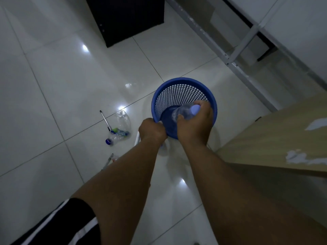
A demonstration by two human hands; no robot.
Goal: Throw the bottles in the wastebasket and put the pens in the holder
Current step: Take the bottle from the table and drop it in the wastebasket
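Note:
A blue mesh wastebasket (184, 89) stands on the tiled floor. My right hand (196, 124) is over its opening, shut on a clear bottle (180, 113) with a pale blue cap; the bottle's body points down into the basket. My left hand (153, 129) is a fist at the basket's near rim, and a white pen-like stick (137, 138) pokes out of it. A crushed clear bottle (121, 127) with a blue cap lies on the floor to the left. A pen (105, 121) lies beside it, and another pen (108, 161) lies nearer me, partly hidden by my left forearm.
A wooden desk top (276, 144) juts in from the right, close to the basket. A white metal frame (230, 55) runs along the far right. A dark cabinet (127, 18) stands at the top. No pen holder shows.

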